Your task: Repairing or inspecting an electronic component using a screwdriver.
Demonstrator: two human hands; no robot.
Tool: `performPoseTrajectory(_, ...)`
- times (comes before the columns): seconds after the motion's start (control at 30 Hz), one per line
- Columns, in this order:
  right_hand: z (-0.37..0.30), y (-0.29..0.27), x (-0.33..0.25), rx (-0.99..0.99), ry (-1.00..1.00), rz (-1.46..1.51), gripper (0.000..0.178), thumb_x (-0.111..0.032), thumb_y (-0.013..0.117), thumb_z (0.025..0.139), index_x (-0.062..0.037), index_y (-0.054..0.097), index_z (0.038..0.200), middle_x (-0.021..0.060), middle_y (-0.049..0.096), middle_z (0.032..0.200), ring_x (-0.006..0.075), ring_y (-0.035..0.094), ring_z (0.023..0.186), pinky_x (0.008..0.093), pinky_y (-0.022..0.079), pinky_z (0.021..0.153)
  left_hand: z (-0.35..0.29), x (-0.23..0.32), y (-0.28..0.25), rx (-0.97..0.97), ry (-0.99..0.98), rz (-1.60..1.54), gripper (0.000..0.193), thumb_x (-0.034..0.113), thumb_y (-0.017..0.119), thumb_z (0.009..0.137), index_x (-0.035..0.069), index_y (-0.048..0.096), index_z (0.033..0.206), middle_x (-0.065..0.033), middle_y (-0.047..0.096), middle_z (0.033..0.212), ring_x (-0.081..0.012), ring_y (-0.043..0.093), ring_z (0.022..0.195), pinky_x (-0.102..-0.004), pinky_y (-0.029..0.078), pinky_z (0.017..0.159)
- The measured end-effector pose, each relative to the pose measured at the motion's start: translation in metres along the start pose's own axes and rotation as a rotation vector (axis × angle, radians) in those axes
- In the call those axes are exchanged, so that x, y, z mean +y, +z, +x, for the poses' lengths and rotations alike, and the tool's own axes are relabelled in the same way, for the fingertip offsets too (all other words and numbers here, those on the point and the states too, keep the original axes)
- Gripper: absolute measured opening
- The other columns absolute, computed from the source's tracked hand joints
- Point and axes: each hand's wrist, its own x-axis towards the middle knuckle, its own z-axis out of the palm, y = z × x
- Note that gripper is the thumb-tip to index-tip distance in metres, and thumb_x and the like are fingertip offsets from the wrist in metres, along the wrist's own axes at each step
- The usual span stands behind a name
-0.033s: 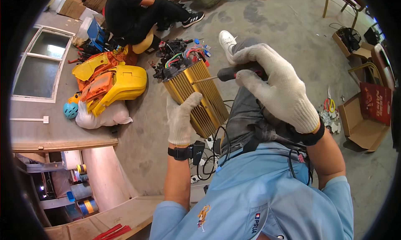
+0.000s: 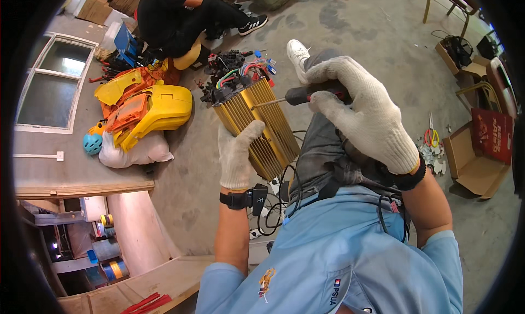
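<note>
A gold, finned metal box (image 2: 273, 131), perhaps a motor controller, stands tilted in front of me, beside my leg. Coloured wires (image 2: 251, 72) with blue plugs come out of its far end. My left hand (image 2: 238, 152), in a pale knitted glove, grips the box's left side with the thumb lying over the fins. In the same kind of glove, my right hand (image 2: 363, 109) is wrapped round the black and red handle of a screwdriver (image 2: 298, 97). The screwdriver's shaft points left, and its tip meets the box near the far end.
Yellow and orange plastic shells (image 2: 158, 109) lie on a white sack (image 2: 131, 150) to the left. Beyond them sits another person (image 2: 164, 18) in black. Scissors (image 2: 432, 133) and an open cardboard box (image 2: 470, 161) are at the right. Black cables (image 2: 273, 218) hang near my lap.
</note>
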Motion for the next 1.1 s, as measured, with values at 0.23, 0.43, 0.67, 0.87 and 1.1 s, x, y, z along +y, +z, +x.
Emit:
performPoseTrajectory(0.23,-0.003,0.001,0.003,0.021,0.047,0.006,0.025,-0.002,0.07,0.096,-0.0018,0.066,0.12,0.0071,0.072,0.112,0.0133,0.069,0.105,0.0309,0.054,0.096,0.002,-0.009,-0.01,0.002,-0.02,-0.022,0.043,0.01,0.08,0.089,-0.001,0.063,0.127,-0.0099,0.073,0.109,-0.0176,0.072,0.092,-0.0335,0.061,0.082)
performPoseTrajectory(0.43,-0.001,0.0,-0.001,0.078,0.144,0.011,0.027,-0.009,0.072,0.094,-0.0006,0.067,0.119,0.0143,0.072,0.109,0.0228,0.072,0.101,0.0342,0.056,0.094,0.008,-0.013,-0.018,-0.037,-0.035,-0.052,0.045,0.014,0.079,0.092,-0.002,0.061,0.13,-0.0098,0.072,0.113,-0.0183,0.073,0.095,-0.0327,0.062,0.083)
performPoseTrajectory(0.67,-0.001,-0.024,0.005,0.104,0.264,0.054,0.028,-0.015,0.069,0.1,-0.0012,0.068,0.124,0.0034,0.071,0.1,0.0077,0.065,0.09,0.0249,0.053,0.084,0.01,-0.021,-0.02,-0.053,-0.101,-0.189,0.044,0.013,0.076,0.095,-0.002,0.06,0.133,-0.01,0.072,0.115,-0.0194,0.073,0.096,-0.035,0.062,0.084)
performPoseTrajectory(0.87,-0.001,-0.087,0.056,0.231,0.321,0.105,0.033,-0.021,0.067,0.102,0.0009,0.067,0.127,0.0026,0.068,0.097,0.0071,0.061,0.082,0.0236,0.052,0.077,0.02,-0.036,-0.031,-0.015,-0.174,-0.227,0.042,0.014,0.075,0.096,0.0,0.06,0.133,-0.0083,0.072,0.116,-0.0184,0.072,0.101,-0.0352,0.06,0.089)
performPoseTrajectory(1.1,0.013,-0.17,0.16,0.364,0.599,0.256,0.039,-0.026,0.066,0.104,0.0021,0.063,0.132,0.0039,0.066,0.105,0.0089,0.061,0.082,0.0253,0.054,0.075,0.053,-0.063,-0.049,0.07,-0.298,-0.148,0.044,0.021,0.071,0.1,0.001,0.06,0.138,-0.0074,0.07,0.123,-0.0203,0.069,0.11,-0.0356,0.057,0.097)
